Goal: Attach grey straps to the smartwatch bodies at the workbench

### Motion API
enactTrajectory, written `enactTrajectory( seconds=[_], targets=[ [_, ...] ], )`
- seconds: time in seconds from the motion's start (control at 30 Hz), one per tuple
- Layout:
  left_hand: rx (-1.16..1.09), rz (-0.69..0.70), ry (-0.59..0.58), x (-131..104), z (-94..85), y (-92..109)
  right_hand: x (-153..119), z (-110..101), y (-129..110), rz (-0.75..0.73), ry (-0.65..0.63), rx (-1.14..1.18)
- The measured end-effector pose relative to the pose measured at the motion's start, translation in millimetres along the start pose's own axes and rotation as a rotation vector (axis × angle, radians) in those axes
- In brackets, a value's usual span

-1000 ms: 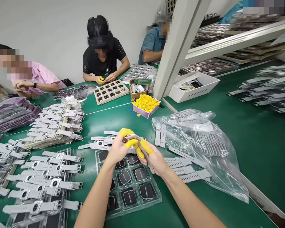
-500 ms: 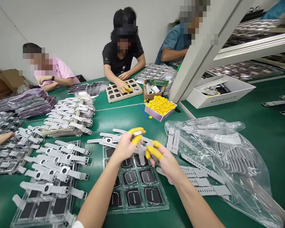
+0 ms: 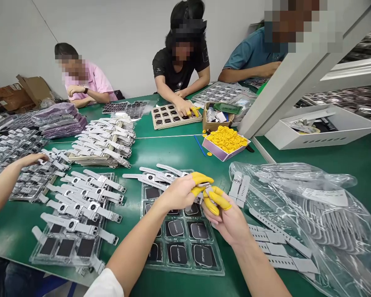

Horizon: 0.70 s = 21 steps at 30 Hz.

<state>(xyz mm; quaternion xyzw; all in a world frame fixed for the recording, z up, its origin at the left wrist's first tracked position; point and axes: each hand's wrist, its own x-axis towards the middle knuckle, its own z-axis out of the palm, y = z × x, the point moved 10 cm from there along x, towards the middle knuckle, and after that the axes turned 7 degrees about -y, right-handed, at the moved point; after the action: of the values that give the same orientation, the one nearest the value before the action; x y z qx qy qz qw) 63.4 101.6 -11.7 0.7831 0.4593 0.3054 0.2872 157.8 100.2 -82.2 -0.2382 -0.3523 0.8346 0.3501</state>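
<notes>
At the centre of the frame the person's left hand [image 3: 181, 193] and right hand [image 3: 227, 214] meet, both wearing yellow rubber finger cots, pinched together on a small grey watch piece [image 3: 205, 189] that is mostly hidden between the fingertips. They hover above a clear plastic blister tray of black square watch bodies [image 3: 185, 235] lying on the green table [image 3: 160, 150]. Just right lie loose grey silicone straps [image 3: 267, 241] and a clear plastic bag of straps [image 3: 321, 210]. At upper centre sits a pink box of yellow finger cots [image 3: 225, 141]. Rows of assembled grey watches [image 3: 86, 198] fill the left, where a co-worker's hand [image 3: 34, 158] reaches in
</notes>
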Motion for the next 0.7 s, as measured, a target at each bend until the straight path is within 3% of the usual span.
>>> enactTrajectory(
  seconds=[0.13,0.3,0.37,0.7],
  targets=[
    [-0.03,-0.007,0.094,-1.7,-9.8,0.5,0.0,-4.0,-6.2,-0.056,0.038,0.063],
    [0.081,-0.025,-0.098,2.3,11.1,4.9,-2.5,0.2,3.8,-0.01,-0.033,-0.026],
    [0.102,-0.031,-0.121,2.7,14.2,5.0,-2.9,0.6,5.5,-0.008,-0.026,-0.028],
    [0.115,-0.078,-0.003,1.3,5.5,2.7,3.2,-6.6,-5.6,-0.083,0.037,0.027]
  ],
)
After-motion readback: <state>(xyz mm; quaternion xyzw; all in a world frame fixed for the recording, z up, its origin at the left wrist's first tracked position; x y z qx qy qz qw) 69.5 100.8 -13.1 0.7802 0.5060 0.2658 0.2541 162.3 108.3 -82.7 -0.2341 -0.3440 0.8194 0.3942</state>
